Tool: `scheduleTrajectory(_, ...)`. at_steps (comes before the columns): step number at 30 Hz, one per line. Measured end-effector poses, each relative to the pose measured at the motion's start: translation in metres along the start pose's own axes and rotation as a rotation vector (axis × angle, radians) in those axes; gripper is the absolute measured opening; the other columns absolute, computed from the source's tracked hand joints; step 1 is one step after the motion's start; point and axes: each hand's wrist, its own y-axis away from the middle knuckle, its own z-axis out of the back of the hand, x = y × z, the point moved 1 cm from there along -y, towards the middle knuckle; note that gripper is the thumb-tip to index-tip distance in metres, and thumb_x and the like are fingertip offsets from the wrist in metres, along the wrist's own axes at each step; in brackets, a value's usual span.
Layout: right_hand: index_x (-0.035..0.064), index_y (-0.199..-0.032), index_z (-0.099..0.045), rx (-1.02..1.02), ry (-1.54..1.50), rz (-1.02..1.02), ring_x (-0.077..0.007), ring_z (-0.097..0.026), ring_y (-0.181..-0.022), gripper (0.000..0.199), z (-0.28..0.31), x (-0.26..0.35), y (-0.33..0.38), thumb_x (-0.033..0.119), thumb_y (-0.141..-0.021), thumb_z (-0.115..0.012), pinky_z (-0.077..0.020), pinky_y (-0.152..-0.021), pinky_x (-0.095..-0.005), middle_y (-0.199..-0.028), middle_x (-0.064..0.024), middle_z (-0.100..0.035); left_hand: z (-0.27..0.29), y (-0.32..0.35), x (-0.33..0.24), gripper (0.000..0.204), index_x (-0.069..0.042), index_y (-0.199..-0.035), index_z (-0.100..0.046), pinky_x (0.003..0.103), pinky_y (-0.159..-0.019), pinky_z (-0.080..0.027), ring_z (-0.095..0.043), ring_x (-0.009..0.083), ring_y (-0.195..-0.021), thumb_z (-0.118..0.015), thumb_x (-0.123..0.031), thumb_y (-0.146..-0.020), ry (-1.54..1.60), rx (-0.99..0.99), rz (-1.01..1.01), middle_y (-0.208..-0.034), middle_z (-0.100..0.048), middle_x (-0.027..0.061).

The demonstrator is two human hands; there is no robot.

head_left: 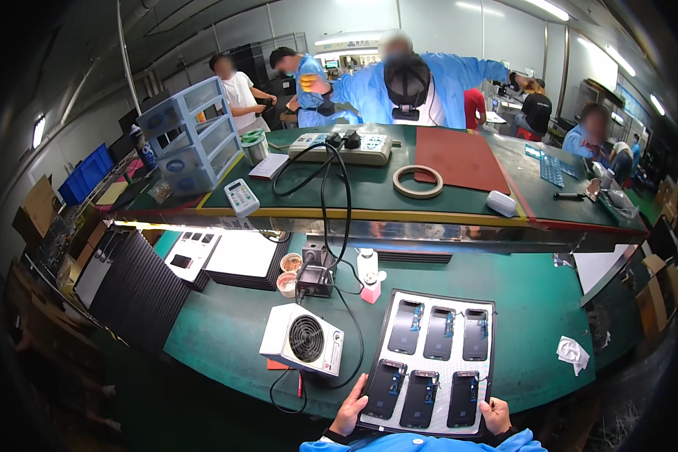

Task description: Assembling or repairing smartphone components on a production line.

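Note:
At the bench's near edge, a black-rimmed tray [416, 362] with a white lining holds several dark phone screen panels, in two rows. Small blue-and-black flex parts show on the panels, among them the near left one [385, 392]. My left hand [349, 407] grips the tray's near left corner, thumb along the rim. The near right corner is held by my right hand [496, 416], its fingers curled at the edge. Both hands' fingertips are partly hidden beneath the tray.
Left of the tray stands a white fan unit [303, 340] with a cable looping toward me. A pink-based bottle [371, 287] and a black power box [316, 273] sit behind. A raised shelf [279, 197] spans the back. Crumpled white tissue [572, 354] lies right.

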Motion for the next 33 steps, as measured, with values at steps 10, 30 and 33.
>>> scheduleTrajectory(10,0.0032,-0.07,-0.053,-0.005,0.02,0.032,-0.0044,-0.045,-0.062,0.032,-0.002,0.005,0.0,0.021,-0.095,-0.062,-0.0394,-0.054,-0.0244,-0.067,0.0043,-0.055,0.001,0.001,-0.004,0.067,0.001,-0.156,-0.014,0.034,-0.116,-0.026,-0.038,0.0223,-0.139,-0.044,-0.013,-0.098,0.068,0.059,0.079,-0.155,-0.032,0.0169)
scheduleTrajectory(30,0.0006,-0.075,-0.058,0.013,-0.015,0.021,-0.0045,-0.05,-0.064,0.029,0.002,-0.007,-0.001,0.021,-0.096,-0.062,-0.043,-0.057,-0.0239,-0.071,0.0018,-0.06,0.003,0.001,0.0,0.063,0.001,-0.155,-0.016,0.035,-0.116,-0.027,-0.038,0.0225,-0.14,-0.042,-0.011,-0.099,0.059,0.067,0.071,-0.155,-0.033,0.0164)
scheduleTrajectory(33,0.0006,-0.075,-0.058,0.008,-0.015,0.019,-0.0045,-0.05,-0.064,0.03,0.0,-0.003,0.0,0.021,-0.096,-0.062,-0.043,-0.057,-0.0239,-0.071,0.0019,-0.06,0.003,0.001,0.001,0.063,0.001,-0.155,-0.016,0.035,-0.116,-0.027,-0.038,0.0226,-0.14,-0.042,-0.011,-0.099,0.081,0.067,0.073,-0.155,-0.033,0.0163)
